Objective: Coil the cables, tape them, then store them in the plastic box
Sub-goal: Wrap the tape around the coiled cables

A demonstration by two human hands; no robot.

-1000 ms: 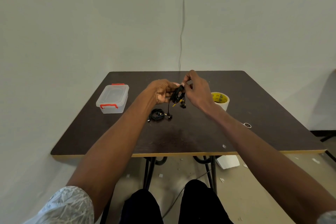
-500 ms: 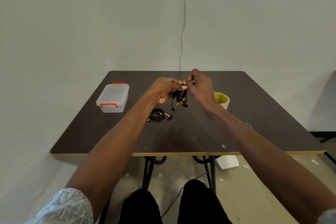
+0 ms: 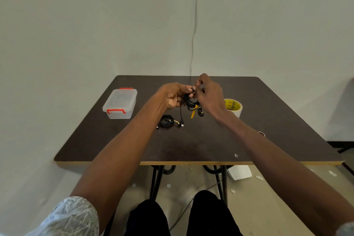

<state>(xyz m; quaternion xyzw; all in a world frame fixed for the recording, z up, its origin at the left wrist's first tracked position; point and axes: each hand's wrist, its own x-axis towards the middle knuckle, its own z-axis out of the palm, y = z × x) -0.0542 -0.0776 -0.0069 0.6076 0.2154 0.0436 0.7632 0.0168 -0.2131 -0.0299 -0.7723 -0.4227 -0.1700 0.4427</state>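
Above tabletop (image 3: 191, 143), both hands (image 3: 191, 96) are gripping the cable (image 3: 189, 101); loops want pinching tight while taping

Both forearms (image 3: 118, 151) are bare from the elbow down to the hands, with no watch, ring or band visible on either. A short sleeve (image 3: 69, 216) of pale, whitish fabric with a fine crinkled grey pattern covers the left upper arm at about 7 o'clock in the view. A small edge of the same pale sleeve (image 3: 346, 229) shows at 5 o'clock. The legs wear plain black trousers (image 3: 208, 214), seen at 6 o'clock.
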